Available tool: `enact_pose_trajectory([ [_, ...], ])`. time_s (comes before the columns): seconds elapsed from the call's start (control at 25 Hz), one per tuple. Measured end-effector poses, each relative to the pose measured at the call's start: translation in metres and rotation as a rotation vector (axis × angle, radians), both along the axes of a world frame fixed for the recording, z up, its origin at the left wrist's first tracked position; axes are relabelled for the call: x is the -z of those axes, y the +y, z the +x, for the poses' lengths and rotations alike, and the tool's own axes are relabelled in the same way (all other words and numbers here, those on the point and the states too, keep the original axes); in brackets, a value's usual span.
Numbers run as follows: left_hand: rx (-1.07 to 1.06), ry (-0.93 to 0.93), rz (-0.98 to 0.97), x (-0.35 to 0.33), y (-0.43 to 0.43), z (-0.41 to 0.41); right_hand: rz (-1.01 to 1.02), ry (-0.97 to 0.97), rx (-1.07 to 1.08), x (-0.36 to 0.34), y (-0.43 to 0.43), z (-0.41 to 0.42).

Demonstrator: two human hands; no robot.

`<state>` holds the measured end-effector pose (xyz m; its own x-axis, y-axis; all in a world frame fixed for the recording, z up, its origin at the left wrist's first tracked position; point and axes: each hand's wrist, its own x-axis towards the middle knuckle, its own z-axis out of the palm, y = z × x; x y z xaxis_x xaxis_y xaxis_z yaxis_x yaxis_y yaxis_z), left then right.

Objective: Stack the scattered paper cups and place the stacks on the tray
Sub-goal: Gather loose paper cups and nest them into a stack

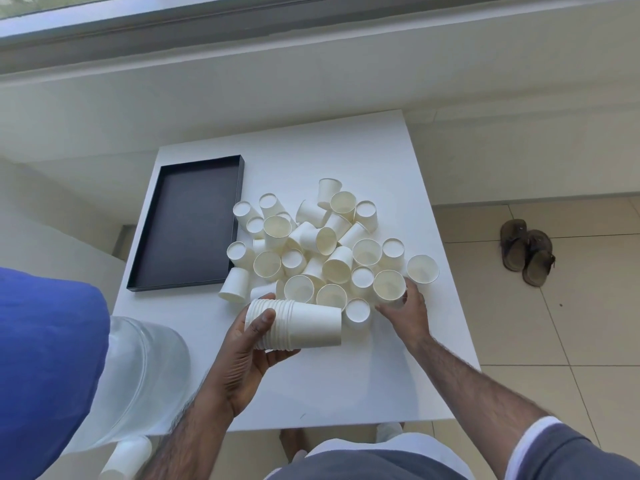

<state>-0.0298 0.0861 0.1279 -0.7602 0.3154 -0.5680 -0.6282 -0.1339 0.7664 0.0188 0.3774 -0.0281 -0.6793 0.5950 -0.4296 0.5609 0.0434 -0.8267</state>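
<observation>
Many white paper cups [318, 244] lie scattered in a heap in the middle of the white table [346, 382], some upright, some on their sides. My left hand [249, 351] grips a stack of several nested cups [304, 327], held on its side with the bottom pointing right. My right hand [407, 310] holds one upright cup [388, 285] at the near right edge of the heap. The black tray [188, 223] sits on the left part of the table with no cups in it.
A clear plastic water bottle [142, 372] and a blue cloth shape [45, 368] stand close on the left. More white cups [128, 455] show below the table's near left corner. A pair of brown sandals [526, 252] lies on the tiled floor to the right.
</observation>
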Motion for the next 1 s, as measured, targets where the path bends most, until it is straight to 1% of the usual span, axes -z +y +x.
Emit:
enact_pose_trajectory([
  [0.16,-0.011,-0.016,-0.025,0.001,-0.008,0.005,0.043,-0.069,0.032,0.003,-0.005,-0.005],
  [0.36,-0.04,-0.024,-0.034,0.005,-0.016,0.01,0.057,-0.081,0.068,-0.002,-0.016,-0.007],
  [0.52,-0.037,-0.023,-0.025,0.006,-0.018,0.009,-0.048,0.0,0.096,-0.005,-0.017,-0.005],
  [0.6,-0.025,-0.011,-0.021,0.005,-0.017,0.006,-0.059,0.038,0.121,-0.008,-0.013,0.0],
  [0.72,-0.036,0.004,-0.005,0.004,-0.015,0.0,-0.082,0.156,0.167,-0.023,-0.01,0.02],
  [0.8,-0.047,0.013,0.006,0.004,-0.013,-0.004,-0.049,0.183,0.08,-0.037,-0.011,0.037],
  [0.92,-0.047,0.026,0.016,0.003,-0.008,-0.009,0.035,0.211,-0.211,-0.061,-0.024,0.057],
  [1.0,-0.035,0.039,0.009,0.003,-0.003,-0.012,0.144,0.266,-0.419,-0.078,-0.034,0.06],
])
